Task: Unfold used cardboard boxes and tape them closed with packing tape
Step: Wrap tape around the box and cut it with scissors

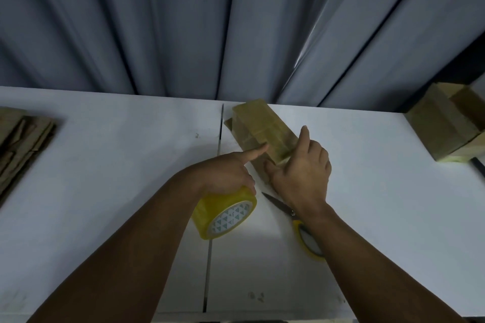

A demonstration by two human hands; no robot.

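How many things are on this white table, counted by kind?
Built boxes: 2, the middle box and the right box
Flat cardboard stack: 1
Tape roll: 1
Scissors: 1
Total: 5

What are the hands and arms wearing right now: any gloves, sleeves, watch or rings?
Nothing that shows. The left hand and right hand are bare, with no gloves, and no rings can be made out. The left forearm and right forearm are uncovered to the frame's edge: no sleeves, watch, wristband or markings.
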